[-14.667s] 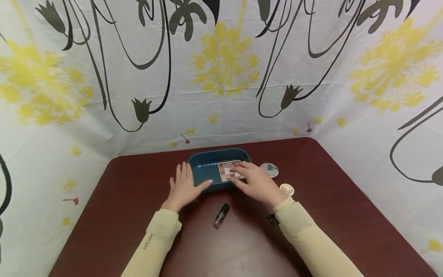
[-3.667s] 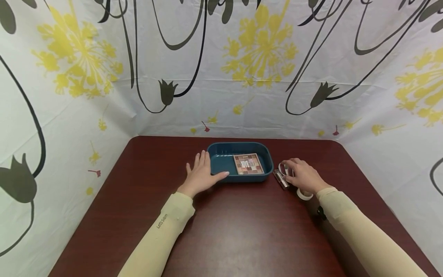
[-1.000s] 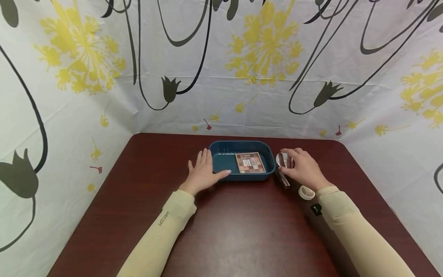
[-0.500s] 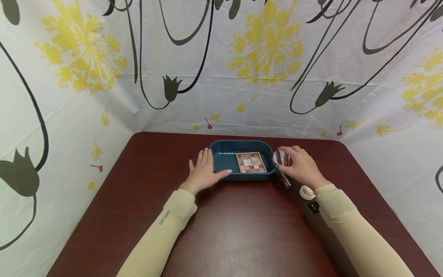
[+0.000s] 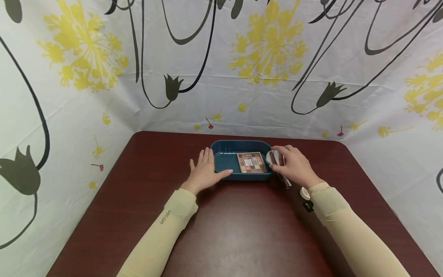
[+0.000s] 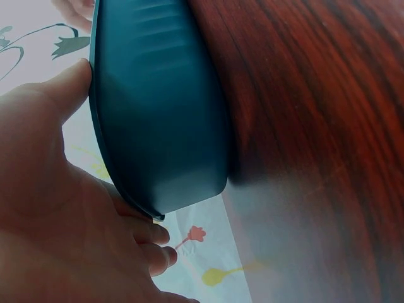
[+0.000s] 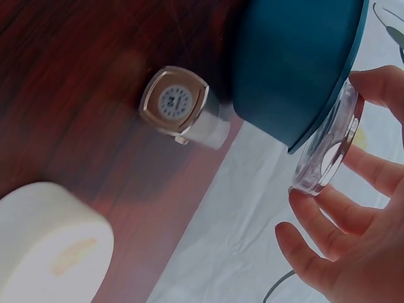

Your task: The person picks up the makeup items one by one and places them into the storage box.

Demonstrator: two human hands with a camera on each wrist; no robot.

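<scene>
A deep teal tray [image 5: 221, 177] stands near the table's back edge, with a square eyeshadow palette [image 5: 251, 162] lying in its right half. My left hand [image 5: 203, 173] rests against the tray's left end, fingers straight, thumb over the near rim. With fingertips and thumb, my right hand [image 5: 294, 166] pinches a round compact [image 5: 272, 157] by its edge, over the tray's right rim. In the right wrist view the compact [image 7: 328, 142] looks clear, with a rose-gold edge, and is tilted beside the tray wall. A slim shiny tube [image 5: 285, 181] lies below this hand, partly hidden.
A small white round item [image 5: 304, 193] sits near the right wrist, and a small black object [image 5: 308, 206] lies just in front of it. Patterned white sheeting [image 5: 221, 111] rises behind the table [image 5: 221, 223] and along both sides.
The right hand has lifted the compact from beside the tray and moved it left to the rim. Earlier this hand was at the palette. A black-capped tube no longer lies before the tray.
</scene>
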